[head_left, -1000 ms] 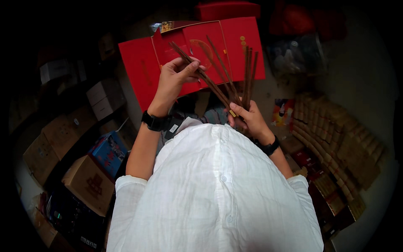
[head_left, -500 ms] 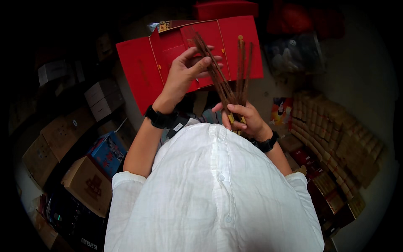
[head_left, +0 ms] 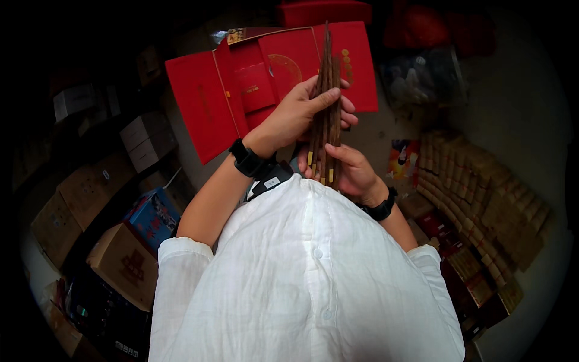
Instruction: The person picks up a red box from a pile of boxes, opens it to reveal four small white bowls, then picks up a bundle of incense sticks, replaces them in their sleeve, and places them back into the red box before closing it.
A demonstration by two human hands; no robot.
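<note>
A bundle of dark brown wooden chopsticks (head_left: 326,120) with gold-coloured ends stands between my hands, thin tips pointing away from me. My left hand (head_left: 301,108) is closed round the middle of the bundle, its thumb on top and fingertips showing on the right side. Lower down, my right hand (head_left: 354,174) grips the bundle near the gold ends, thumb across the front. Beyond them lies an opened red gift box (head_left: 202,114) with spread flaps. Inside it is a smaller red packet (head_left: 254,86) beside a panel with a gold round pattern.
Brown cartons (head_left: 128,265), a blue box (head_left: 154,220) and white boxes (head_left: 148,139) are stacked on the left. Several rows of brown paper-wrapped bundles (head_left: 476,187) lie at the right. Another red box (head_left: 325,13) and a dark plastic bag (head_left: 422,78) sit farther off.
My left hand has moved right and closer to my right hand. The chopsticks, fanned apart in two groups before, are now together in one upright bundle.
</note>
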